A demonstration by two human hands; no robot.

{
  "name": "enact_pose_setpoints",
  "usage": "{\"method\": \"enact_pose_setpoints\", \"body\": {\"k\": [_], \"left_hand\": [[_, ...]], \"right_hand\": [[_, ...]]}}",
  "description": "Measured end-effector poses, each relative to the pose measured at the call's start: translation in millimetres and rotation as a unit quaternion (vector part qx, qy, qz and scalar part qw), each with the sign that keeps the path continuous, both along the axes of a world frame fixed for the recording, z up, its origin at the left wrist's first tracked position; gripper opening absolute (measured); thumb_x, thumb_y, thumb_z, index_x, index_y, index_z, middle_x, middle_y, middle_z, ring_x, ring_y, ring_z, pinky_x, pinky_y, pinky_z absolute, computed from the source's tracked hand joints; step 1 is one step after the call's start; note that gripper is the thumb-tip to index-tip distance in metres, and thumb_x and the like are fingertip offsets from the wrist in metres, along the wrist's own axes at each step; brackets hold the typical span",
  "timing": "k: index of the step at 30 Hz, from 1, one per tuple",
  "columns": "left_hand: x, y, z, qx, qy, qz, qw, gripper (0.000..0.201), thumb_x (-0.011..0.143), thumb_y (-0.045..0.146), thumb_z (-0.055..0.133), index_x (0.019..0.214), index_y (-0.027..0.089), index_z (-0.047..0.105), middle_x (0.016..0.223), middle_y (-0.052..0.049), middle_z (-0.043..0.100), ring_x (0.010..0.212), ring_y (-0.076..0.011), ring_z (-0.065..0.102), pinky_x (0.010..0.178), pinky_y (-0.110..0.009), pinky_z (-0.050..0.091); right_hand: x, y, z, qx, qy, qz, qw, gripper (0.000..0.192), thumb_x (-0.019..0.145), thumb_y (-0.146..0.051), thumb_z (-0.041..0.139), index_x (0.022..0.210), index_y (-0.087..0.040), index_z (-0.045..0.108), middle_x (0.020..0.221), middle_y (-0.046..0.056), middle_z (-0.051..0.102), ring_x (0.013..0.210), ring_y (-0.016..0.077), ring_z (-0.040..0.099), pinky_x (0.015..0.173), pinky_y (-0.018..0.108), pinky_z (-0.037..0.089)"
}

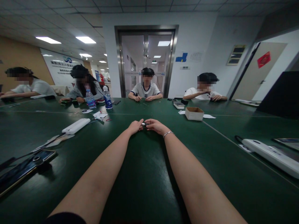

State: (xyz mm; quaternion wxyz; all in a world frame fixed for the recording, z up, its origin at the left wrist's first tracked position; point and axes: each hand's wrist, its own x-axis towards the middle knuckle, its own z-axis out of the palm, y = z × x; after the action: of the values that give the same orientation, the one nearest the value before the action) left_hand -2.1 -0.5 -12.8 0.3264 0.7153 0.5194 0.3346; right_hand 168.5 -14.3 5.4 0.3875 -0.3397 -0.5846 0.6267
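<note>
Hands together at mid-desk, arms stretched forward over green desk (144, 186). Left hand (136, 126) and right hand (156, 125) both pinched on small dark part (144, 124), held between fingertips just above desk surface; too small to identify. Bracelet (168, 134) on right wrist. White box (194, 113) well apart to right, two bottles (107, 98) far left. White power strip (76, 126) left, phone (23, 168) near left edge. Four people seated across desk, hands busy.
</note>
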Motion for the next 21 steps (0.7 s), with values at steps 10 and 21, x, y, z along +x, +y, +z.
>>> {"method": "enact_pose_setpoints", "body": {"k": [10, 21], "left_hand": [[2.5, -0.5, 3.4, -0.009, -0.014, -0.044, 0.999, 0.046, 0.077, 0.047, 0.030, 0.049, 0.016, 0.049, 0.056, -0.004, 0.058, 0.054, -0.0136, 0.051, 0.053, -0.025, 0.039], [-0.5, -6.5, 5.7, -0.006, -0.029, -0.001, 1.000, 0.057, 0.065, 0.069, 0.044, 0.054, 0.014, 0.056, 0.050, -0.003, 0.052, 0.049, -0.0118, 0.046, 0.049, -0.024, 0.036]], "right_hand": [[-0.8, 1.7, -3.4, 0.041, -0.028, -0.013, 0.999, 0.024, 0.068, 0.003, 0.058, 0.084, -0.015, 0.056, 0.081, 0.001, 0.061, 0.064, 0.0085, 0.059, 0.057, 0.017, 0.051], [-23.7, 15.5, -20.3, 0.189, -0.157, -0.095, 0.965, 0.027, 0.061, 0.001, 0.066, 0.076, -0.015, 0.049, 0.062, -0.004, 0.058, 0.051, 0.0068, 0.057, 0.049, 0.015, 0.048]]}}
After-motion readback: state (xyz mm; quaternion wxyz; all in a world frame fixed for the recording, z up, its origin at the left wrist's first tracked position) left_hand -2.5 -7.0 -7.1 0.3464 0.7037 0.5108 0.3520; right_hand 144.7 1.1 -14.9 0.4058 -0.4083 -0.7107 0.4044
